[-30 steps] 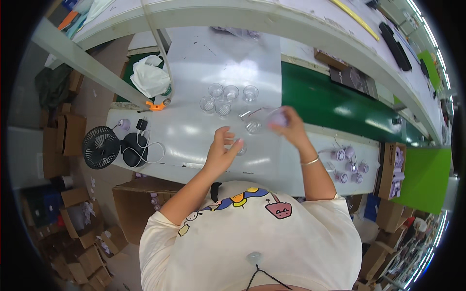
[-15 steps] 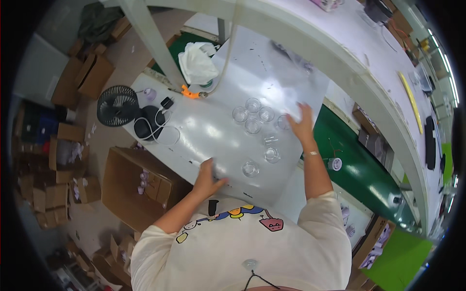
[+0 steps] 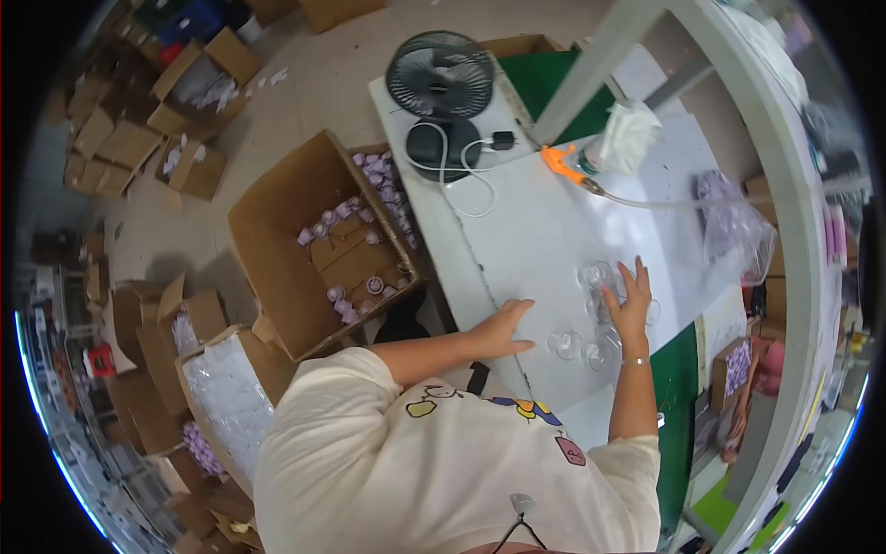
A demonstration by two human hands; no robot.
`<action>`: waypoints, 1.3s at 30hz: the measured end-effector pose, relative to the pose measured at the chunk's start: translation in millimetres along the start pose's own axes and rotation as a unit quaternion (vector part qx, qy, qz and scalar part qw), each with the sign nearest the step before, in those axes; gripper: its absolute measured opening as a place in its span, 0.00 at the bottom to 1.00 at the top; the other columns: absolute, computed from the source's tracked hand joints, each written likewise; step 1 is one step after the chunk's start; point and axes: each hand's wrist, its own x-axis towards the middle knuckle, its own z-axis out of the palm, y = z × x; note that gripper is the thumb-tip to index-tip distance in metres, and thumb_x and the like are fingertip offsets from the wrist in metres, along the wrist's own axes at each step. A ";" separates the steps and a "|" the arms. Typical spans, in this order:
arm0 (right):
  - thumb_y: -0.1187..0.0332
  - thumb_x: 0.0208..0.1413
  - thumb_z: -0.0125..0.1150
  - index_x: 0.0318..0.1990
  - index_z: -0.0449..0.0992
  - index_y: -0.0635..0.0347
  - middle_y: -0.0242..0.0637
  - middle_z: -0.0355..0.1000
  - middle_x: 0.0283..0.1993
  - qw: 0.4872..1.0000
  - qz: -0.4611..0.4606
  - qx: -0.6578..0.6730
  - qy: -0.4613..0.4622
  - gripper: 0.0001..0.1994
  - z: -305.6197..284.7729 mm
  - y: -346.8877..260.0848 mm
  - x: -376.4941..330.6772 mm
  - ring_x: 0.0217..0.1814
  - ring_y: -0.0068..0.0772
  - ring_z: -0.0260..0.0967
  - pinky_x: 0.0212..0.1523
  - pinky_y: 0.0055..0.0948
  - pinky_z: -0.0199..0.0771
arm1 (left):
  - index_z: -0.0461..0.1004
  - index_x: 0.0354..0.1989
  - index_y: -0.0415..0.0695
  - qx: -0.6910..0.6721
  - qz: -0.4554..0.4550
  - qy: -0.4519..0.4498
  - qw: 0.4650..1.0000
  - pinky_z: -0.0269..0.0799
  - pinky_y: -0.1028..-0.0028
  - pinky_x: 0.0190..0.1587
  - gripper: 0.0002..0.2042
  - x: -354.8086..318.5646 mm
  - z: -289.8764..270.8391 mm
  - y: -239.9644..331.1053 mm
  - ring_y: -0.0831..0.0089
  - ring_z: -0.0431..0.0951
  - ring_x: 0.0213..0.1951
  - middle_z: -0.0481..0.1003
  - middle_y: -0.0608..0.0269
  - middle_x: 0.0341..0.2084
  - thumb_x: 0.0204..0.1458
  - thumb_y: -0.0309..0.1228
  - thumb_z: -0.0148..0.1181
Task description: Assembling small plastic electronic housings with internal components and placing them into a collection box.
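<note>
On the white table [image 3: 540, 249] lie several small, clear, round cup-like pieces [image 3: 565, 344]; they look like transparent plastic. My right hand [image 3: 629, 305] is over the cluster, fingers spread, its thumb side beside the clear pieces [image 3: 596, 275]. Part of the group is hidden behind it, and I cannot tell whether it touches any. Near the table's front edge my left hand [image 3: 503, 331] has thumb and fingers apart and holds nothing. One clear piece [image 3: 653, 312] sits just right of my right hand.
Left of the table stands an open cardboard box [image 3: 277, 226] with several lilac-and-white parts [image 3: 337, 297] inside. A black fan [image 3: 441, 78], a white cable [image 3: 471, 210], an orange air gun [image 3: 563, 164] and a clear bag of lilac pieces [image 3: 724, 217] are on the table. A green strip [image 3: 678, 397] runs alongside.
My view has swung left, bringing the cardboard box and its lilac parts more into sight. My right hand has come in beside the clear pieces; my left hand stays open near the edge.
</note>
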 end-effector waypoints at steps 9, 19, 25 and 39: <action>0.70 0.44 0.64 0.46 0.72 0.60 0.44 0.60 0.63 0.996 -0.078 -0.023 -0.034 0.18 22.7 -160.9 50.0 0.67 0.48 0.52 0.62 0.52 0.48 | 0.71 0.37 0.40 -0.008 -0.154 0.477 0.865 0.71 0.73 0.32 0.08 -88.8 -220.1 -155.6 0.71 0.76 0.30 0.75 0.58 0.26 0.49 0.27 0.59; 0.66 0.36 0.70 0.65 0.52 0.50 0.42 0.43 0.71 0.857 0.024 -0.473 -0.204 0.45 47.7 -146.3 152.3 0.74 0.43 0.35 0.64 0.65 0.33 | 0.66 0.54 0.40 0.158 -0.456 0.123 0.867 0.65 0.59 0.54 0.28 -88.0 -210.2 -410.7 0.52 0.69 0.53 0.69 0.43 0.48 0.38 0.28 0.62; 0.73 0.38 0.66 0.66 0.50 0.49 0.42 0.56 0.62 0.793 -0.034 -0.573 -0.206 0.44 67.7 -124.4 167.3 0.68 0.42 0.49 0.62 0.65 0.37 | 0.61 0.58 0.45 0.133 -0.485 0.087 0.860 0.58 0.57 0.60 0.32 -59.1 -179.3 -454.2 0.52 0.59 0.60 0.58 0.47 0.59 0.40 0.31 0.63; 0.69 0.46 0.63 0.60 0.56 0.58 0.40 0.73 0.36 0.835 0.014 -0.505 -0.220 0.33 61.5 -111.9 162.8 0.39 0.43 0.72 0.50 0.44 0.61 | 0.71 0.43 0.39 -0.007 -0.401 0.240 0.884 0.71 0.61 0.46 0.32 -42.5 -174.3 -442.5 0.53 0.76 0.42 0.75 0.46 0.40 0.28 0.46 0.70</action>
